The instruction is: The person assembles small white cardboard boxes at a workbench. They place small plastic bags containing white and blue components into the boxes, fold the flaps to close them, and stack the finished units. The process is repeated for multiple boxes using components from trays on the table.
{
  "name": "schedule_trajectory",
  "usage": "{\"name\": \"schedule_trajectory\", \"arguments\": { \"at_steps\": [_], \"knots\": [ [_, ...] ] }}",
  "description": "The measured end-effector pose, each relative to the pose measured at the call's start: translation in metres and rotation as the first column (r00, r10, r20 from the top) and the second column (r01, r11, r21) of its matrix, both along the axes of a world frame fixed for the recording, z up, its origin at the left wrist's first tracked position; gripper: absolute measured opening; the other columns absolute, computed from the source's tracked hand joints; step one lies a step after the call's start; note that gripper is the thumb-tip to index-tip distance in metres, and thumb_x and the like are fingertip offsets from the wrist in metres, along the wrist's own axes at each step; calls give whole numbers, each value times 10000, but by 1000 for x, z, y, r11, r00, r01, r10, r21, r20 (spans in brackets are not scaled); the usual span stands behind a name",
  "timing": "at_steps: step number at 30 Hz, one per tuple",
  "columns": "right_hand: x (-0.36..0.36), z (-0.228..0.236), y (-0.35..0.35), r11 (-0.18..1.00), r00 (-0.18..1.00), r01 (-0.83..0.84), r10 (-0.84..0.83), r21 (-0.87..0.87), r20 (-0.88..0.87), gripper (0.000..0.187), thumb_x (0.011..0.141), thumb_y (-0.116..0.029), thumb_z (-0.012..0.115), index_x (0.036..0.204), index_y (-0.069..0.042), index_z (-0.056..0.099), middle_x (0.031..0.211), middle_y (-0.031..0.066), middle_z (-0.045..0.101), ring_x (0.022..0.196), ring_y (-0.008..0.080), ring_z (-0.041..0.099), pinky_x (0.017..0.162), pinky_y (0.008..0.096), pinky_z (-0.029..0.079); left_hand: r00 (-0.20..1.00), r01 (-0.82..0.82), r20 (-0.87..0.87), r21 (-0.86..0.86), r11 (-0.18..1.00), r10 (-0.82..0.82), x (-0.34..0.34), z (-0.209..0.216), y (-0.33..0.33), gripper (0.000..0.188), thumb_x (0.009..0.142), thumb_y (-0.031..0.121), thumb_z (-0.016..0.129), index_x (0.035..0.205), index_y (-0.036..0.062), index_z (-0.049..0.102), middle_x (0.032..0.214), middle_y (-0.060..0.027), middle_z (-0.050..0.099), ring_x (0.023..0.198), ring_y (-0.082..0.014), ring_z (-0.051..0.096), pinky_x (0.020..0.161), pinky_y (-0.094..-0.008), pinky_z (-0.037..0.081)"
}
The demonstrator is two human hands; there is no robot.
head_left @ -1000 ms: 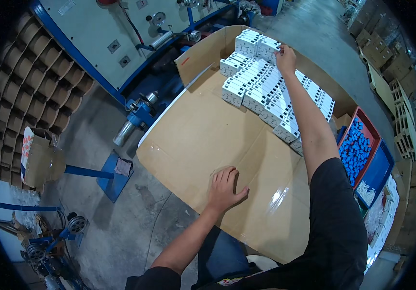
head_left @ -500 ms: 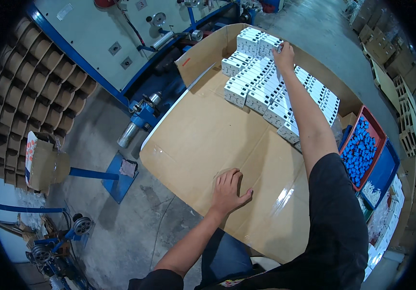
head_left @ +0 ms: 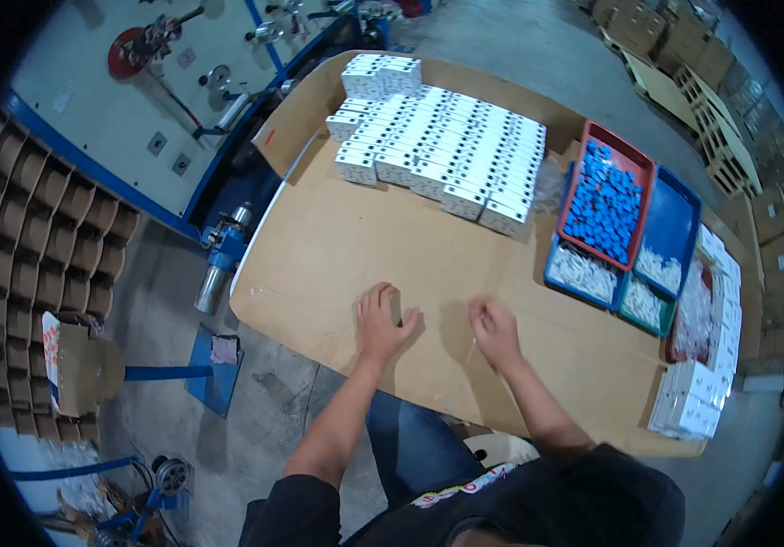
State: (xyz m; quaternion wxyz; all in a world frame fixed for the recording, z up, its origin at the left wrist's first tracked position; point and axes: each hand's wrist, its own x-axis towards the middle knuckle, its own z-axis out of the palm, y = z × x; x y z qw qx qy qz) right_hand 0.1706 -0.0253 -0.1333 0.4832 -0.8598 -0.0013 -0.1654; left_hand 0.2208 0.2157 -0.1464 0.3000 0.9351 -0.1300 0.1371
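Note:
My left hand (head_left: 381, 324) is over the near part of the cardboard tabletop (head_left: 337, 237), thumb apart from the fingers, nothing in it. To its right, my right hand (head_left: 494, 333) is closed, fingers curled inward; whatever they may hold cannot be made out. Both hands are apart from the rows of small white boxes with dark marks (head_left: 447, 137) packed together at the far side of the table. A second layer of the same boxes (head_left: 381, 75) is stacked at the far left corner of that block.
Right of the boxes, a red tray (head_left: 650, 173) of small blue parts overlaps blue trays (head_left: 675, 205). White pieces (head_left: 582, 273) fill a lower one, beside a green tray (head_left: 638, 305). Wrapped white boxes (head_left: 688, 401) line the right edge. A blue-framed machine (head_left: 118, 118) stands left.
My right hand has come back from the far box stack to the near tabletop, beside my left hand. My left hand stays over the cardboard. The view has shifted right.

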Motion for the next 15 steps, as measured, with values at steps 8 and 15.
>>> {"name": "schedule_trajectory", "arguments": {
  "at_steps": [8,15],
  "knots": [
    [-215,7,-81,994,868,-88,44,-65,-494,148,960,-161,656,1021,-41,717,900,149,711,760,297,702,721,390,566,993,66,102,-3,998,-65,-6,-13,-6,444,803,284,790,1127,40,611,1215,-170,596,1186,-372,540,1016,-508,417],
    [-234,54,-103,997,969,82,-81,-4,-235,165,941,-171,663,1021,-32,704,950,138,728,845,306,718,758,411,569,987,93,124,54,994,-100,-22,-20,-15,505,887,295,752,1256,-4,579,1321,-217,552,1264,-398,505,1081,-531,381]
  ]
}}
